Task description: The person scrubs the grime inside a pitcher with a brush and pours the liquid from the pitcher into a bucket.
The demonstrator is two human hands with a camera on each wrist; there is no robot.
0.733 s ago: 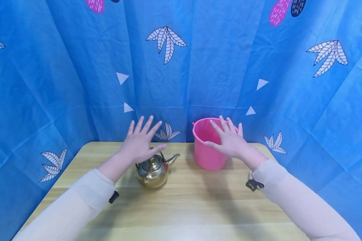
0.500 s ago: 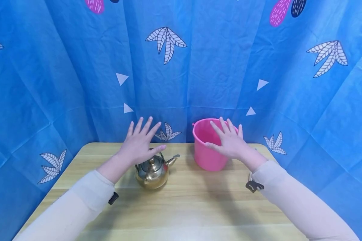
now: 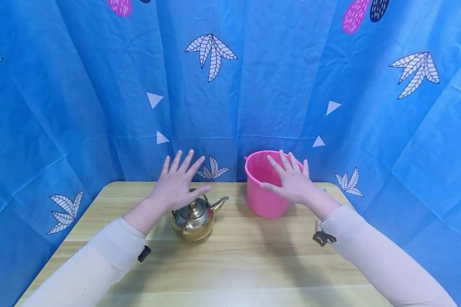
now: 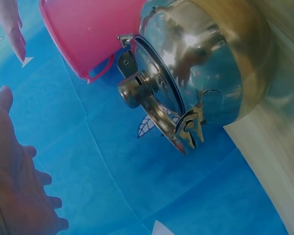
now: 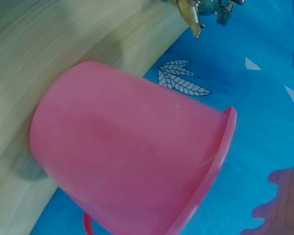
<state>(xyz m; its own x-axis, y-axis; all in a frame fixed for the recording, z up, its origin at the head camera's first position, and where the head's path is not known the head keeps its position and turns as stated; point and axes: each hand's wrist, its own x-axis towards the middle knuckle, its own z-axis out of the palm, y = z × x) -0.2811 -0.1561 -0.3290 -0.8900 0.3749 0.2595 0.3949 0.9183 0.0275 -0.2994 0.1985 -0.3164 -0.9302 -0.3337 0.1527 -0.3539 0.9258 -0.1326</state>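
Note:
My left hand (image 3: 175, 183) hovers with spread, straight fingers, above and slightly behind a brass-coloured teapot (image 3: 194, 225). The teapot stands upright with its lid on, its spout toward the right; in the left wrist view the shiny teapot (image 4: 206, 63) and its folded handle appear, apart from the hand (image 4: 14, 176). My right hand (image 3: 293, 183), fingers also spread, is held in the air in front of a pink bucket (image 3: 266, 200), covering part of its rim. From the right wrist view the bucket (image 5: 132, 142) stands apart from the right hand (image 5: 284, 200). Neither hand holds anything.
The teapot and bucket stand on a light wooden table (image 3: 230, 268). Behind and at both sides hangs a blue curtain (image 3: 276, 85) printed with leaves and triangles, close to the table's far edge. A small object partly hidden by the right sleeve (image 3: 353, 230) lies near it.

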